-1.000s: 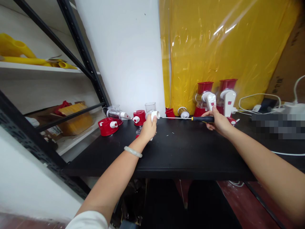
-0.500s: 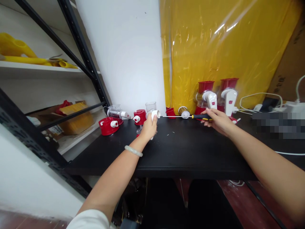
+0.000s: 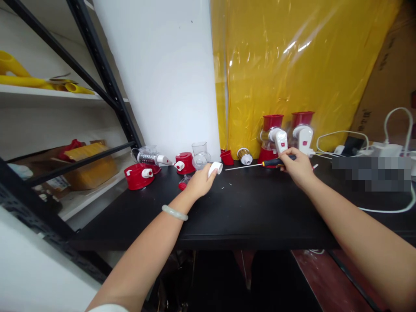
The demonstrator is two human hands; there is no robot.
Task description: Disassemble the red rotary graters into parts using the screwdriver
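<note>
My left hand (image 3: 199, 182) is closed around a white plastic handle part (image 3: 215, 168), held low over the black table (image 3: 247, 212). My right hand (image 3: 296, 167) grips the black and yellow handle of a long screwdriver (image 3: 260, 164). Its thin shaft points left, the tip resting near the table about level with the white part. Small screws (image 3: 226, 186) lie on the table between my hands.
Red and white grater parts (image 3: 139, 175) and a clear drum (image 3: 199, 156) lie at the back left. Two assembled red graters (image 3: 287, 134) stand against the yellow plastic sheet (image 3: 292, 65). White cables (image 3: 383, 208) run at the right. A black shelf rack (image 3: 104, 82) stands left.
The white part in my left hand has come down and turned sideways. The screwdriver has dropped and its tip has drawn away from the part. The view has shifted slightly.
</note>
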